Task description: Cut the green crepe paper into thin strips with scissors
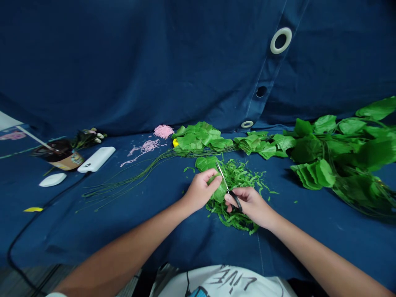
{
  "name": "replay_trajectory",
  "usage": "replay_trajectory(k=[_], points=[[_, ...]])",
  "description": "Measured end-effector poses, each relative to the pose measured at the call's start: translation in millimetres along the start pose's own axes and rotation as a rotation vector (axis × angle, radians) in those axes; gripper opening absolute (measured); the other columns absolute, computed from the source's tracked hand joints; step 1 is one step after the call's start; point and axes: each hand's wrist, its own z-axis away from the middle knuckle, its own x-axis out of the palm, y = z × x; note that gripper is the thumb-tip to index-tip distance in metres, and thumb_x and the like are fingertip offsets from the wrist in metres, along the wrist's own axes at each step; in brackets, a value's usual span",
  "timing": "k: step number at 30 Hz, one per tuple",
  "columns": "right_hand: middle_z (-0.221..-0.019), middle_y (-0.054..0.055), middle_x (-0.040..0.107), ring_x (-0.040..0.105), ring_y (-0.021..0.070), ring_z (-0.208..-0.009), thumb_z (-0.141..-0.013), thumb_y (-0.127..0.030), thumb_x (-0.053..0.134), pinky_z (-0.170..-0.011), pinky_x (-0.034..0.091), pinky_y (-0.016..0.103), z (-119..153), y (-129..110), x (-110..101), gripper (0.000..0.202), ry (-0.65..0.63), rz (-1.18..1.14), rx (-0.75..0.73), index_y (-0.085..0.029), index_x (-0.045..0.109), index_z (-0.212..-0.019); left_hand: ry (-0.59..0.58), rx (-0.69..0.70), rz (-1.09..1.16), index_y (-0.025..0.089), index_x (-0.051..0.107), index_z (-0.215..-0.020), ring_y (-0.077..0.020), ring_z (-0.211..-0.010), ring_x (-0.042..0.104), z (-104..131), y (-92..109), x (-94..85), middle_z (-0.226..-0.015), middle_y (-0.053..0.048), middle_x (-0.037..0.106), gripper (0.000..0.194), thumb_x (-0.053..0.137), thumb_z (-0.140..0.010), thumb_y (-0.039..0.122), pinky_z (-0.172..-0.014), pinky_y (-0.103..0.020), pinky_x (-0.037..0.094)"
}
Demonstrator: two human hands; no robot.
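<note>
My left hand (202, 187) pinches a green artificial leaf (220, 192) between thumb and fingers. In my right hand (247, 203) are black-handled scissors (234, 200), their metal blades pointing up and away beside the leaf. The blades look slightly apart. Beneath both hands lies a loose heap of thin green leaf strips (239, 175) on the blue cloth. Just beyond my left hand another flat green leaf (206, 163) rests on the cloth. Part of the held leaf is hidden by my fingers.
Behind the heap lies a pile of green leaves (198, 137) with thin stems (133, 175). Leafy vines (352, 144) spread at right. Pink shreds (163, 131) sit at the back. Leftward are a white power bank (97, 160) with a black cable (46, 206) and a cup (62, 154).
</note>
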Motion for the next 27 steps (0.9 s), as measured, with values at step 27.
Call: replay_trajectory(k=[27], points=[[-0.072, 0.004, 0.068, 0.049, 0.0139, -0.059, -0.087, -0.059, 0.063, -0.054, 0.032, 0.024, 1.0, 2.3, -2.5, 0.046, -0.041, 0.064, -0.025, -0.015, 0.071, -0.074, -0.006, -0.022, 0.033, 0.017, 0.049, -0.073, -0.0113, -0.066, 0.041, -0.5, 0.2, 0.2, -0.068, 0.004, 0.043, 0.03, 0.051, -0.093, 0.039, -0.062, -0.022, 0.033]])
